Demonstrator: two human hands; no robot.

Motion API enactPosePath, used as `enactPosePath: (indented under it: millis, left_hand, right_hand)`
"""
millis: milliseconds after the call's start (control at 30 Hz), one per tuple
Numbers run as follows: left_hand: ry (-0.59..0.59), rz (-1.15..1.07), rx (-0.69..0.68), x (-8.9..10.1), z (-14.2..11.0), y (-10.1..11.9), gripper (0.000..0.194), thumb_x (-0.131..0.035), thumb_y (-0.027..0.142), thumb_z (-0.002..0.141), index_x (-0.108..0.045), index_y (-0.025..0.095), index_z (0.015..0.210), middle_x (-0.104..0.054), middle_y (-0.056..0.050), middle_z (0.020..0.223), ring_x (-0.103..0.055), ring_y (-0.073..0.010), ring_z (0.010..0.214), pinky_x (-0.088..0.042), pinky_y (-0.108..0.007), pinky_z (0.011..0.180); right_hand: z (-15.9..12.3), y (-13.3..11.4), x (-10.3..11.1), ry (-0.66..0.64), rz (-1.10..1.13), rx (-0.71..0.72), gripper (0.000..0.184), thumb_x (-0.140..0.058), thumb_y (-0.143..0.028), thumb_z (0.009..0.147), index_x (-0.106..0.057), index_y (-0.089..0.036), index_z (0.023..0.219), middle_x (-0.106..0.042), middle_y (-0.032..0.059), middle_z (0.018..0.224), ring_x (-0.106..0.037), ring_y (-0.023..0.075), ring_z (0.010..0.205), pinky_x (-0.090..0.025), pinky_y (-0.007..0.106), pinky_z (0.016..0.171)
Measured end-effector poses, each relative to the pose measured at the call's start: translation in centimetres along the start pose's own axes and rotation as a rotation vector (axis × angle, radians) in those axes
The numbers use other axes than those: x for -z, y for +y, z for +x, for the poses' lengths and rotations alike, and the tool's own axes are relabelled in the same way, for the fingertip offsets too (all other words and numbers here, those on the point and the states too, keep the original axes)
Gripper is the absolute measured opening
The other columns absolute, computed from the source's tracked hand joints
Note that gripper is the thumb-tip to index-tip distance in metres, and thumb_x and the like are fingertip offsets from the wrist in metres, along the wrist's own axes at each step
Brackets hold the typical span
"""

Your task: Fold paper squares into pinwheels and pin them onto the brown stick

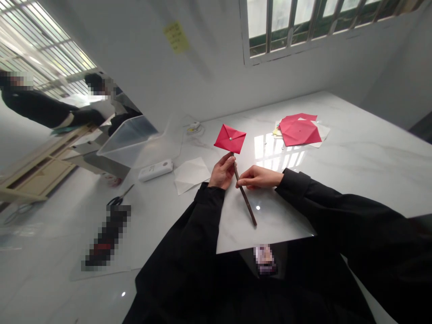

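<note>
A red folded paper (238, 141) with a small silver dot at its middle sits at the top end of a thin brown stick (250, 210). Just beneath that paper, my left hand (221, 174) is closed around the stick's upper part, its thumb along the near side. My right hand (262, 176) pinches the same stick a little lower, coming in from the right. The stick slants down toward me, its lower end free above the white tabletop (344, 175). Whether the paper is fixed to the stick is hidden from this side.
Red paper sheets (300, 132) lie over pale ones at the back right. A white sheet (192, 173), a white box (155, 170), scissors (116, 200) and a see-through bin (130, 139) are on the left. Two people (37, 105) are at the far left.
</note>
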State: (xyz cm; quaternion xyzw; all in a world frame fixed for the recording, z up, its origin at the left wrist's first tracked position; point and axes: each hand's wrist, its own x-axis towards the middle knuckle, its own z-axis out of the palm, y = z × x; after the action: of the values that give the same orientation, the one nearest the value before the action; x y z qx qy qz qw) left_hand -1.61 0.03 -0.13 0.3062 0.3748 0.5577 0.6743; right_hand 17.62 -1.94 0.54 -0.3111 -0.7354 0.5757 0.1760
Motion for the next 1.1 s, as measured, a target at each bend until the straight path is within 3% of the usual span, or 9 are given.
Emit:
enactPosePath:
  millis: [133, 300, 600, 767, 833, 933, 1033, 1100]
  left_hand:
    - [0.002, -0.009, 0.01, 0.0, 0.2, -0.2, 0.03, -0.092, 0.017, 0.075, -0.076, 0.019, 0.101, -0.073, 0.0, 0.087, -0.066, -0.0087, 0.072, -0.052, -0.022, 0.071]
    - [0.122, -0.125, -0.033, 0.1, 0.7, 0.3, 0.015, -0.084, 0.025, 0.085, -0.076, 0.02, 0.097, -0.073, -0.003, 0.092, -0.068, -0.0127, 0.082, -0.055, -0.024, 0.078]
    - [0.153, -0.179, -0.091, 0.0, 0.7, 0.7, 0.028, -0.087, 0.023, 0.084, -0.076, 0.021, 0.11, -0.069, -0.001, 0.08, -0.065, -0.0137, 0.075, -0.053, -0.025, 0.072]
    - [0.14, -0.171, -0.069, 0.4, 0.8, 0.6, 0.022, -0.087, 0.021, 0.082, -0.076, 0.019, 0.101, -0.072, -0.003, 0.081, -0.067, -0.0143, 0.075, -0.054, -0.025, 0.071]
    - [0.145, -0.175, -0.053, 0.6, 0.9, 0.5, 0.014, -0.085, 0.02, 0.084, -0.074, 0.017, 0.093, -0.072, -0.003, 0.081, -0.067, -0.0142, 0.075, -0.055, -0.025, 0.072]
    - [0.151, -0.17, -0.033, 0.8, 1.1, 0.5, 0.012, -0.083, 0.021, 0.086, -0.071, 0.017, 0.086, -0.073, -0.004, 0.08, -0.068, -0.0143, 0.075, -0.055, -0.025, 0.074]
    - [0.134, -0.146, -0.023, 0.8, 1.2, 0.3, 0.016, -0.085, 0.024, 0.085, -0.071, 0.016, 0.085, -0.073, -0.004, 0.081, -0.069, -0.0142, 0.075, -0.055, -0.025, 0.075]
    - [0.117, -0.126, -0.026, 0.8, 1.3, 0.2, 0.019, -0.087, 0.026, 0.084, -0.071, 0.016, 0.085, -0.073, -0.003, 0.08, -0.069, -0.0142, 0.075, -0.055, -0.025, 0.075]
  right_hand:
    - [0.1, -0.1, 0.1, -0.05, 0.042, -0.011, 0.05, -0.072, -0.06, 0.091, -0.078, -0.011, 0.099, -0.058, -0.0027, 0.064, -0.041, 0.0076, 0.052, -0.029, 0.025, 0.05]
    - [-0.2, -0.1, 0.9, -0.204, 0.081, -0.054, 0.047, -0.074, -0.058, 0.091, -0.077, -0.011, 0.099, -0.057, -0.0039, 0.063, -0.041, 0.007, 0.052, -0.028, 0.024, 0.05]
    - [-0.6, -0.3, 1.2, -0.359, 0.053, -0.057, 0.044, -0.075, -0.054, 0.091, -0.076, -0.011, 0.091, -0.056, -0.0044, 0.061, -0.041, 0.0064, 0.053, -0.028, 0.024, 0.052]
    - [-0.5, 0.1, 1.5, -0.396, 0.074, -0.056, 0.045, -0.077, -0.053, 0.091, -0.079, -0.009, 0.099, -0.057, -0.0041, 0.062, -0.042, 0.0057, 0.054, -0.028, 0.022, 0.052]
    - [-0.4, 0.6, 1.9, -0.353, 0.131, -0.066, 0.046, -0.078, -0.052, 0.091, -0.079, -0.009, 0.108, -0.059, -0.0038, 0.064, -0.043, 0.0055, 0.053, -0.031, 0.021, 0.05]
    - [0.0, 1.4, 2.4, -0.124, 0.324, -0.106, 0.043, -0.077, -0.046, 0.095, -0.076, -0.011, 0.12, -0.067, -0.0007, 0.073, -0.051, 0.0065, 0.055, -0.041, 0.019, 0.05]
    - [0.3, 1.7, 2.8, 0.132, 0.547, -0.173, 0.035, -0.073, -0.037, 0.1, -0.072, -0.012, 0.124, -0.075, 0.0072, 0.092, -0.065, 0.0094, 0.068, -0.056, 0.019, 0.062]
    - [0.5, 1.5, 2.8, 0.23, 0.679, -0.181, 0.032, -0.069, -0.035, 0.103, -0.07, -0.011, 0.124, -0.077, 0.0122, 0.101, -0.072, 0.0125, 0.078, -0.063, 0.022, 0.073]
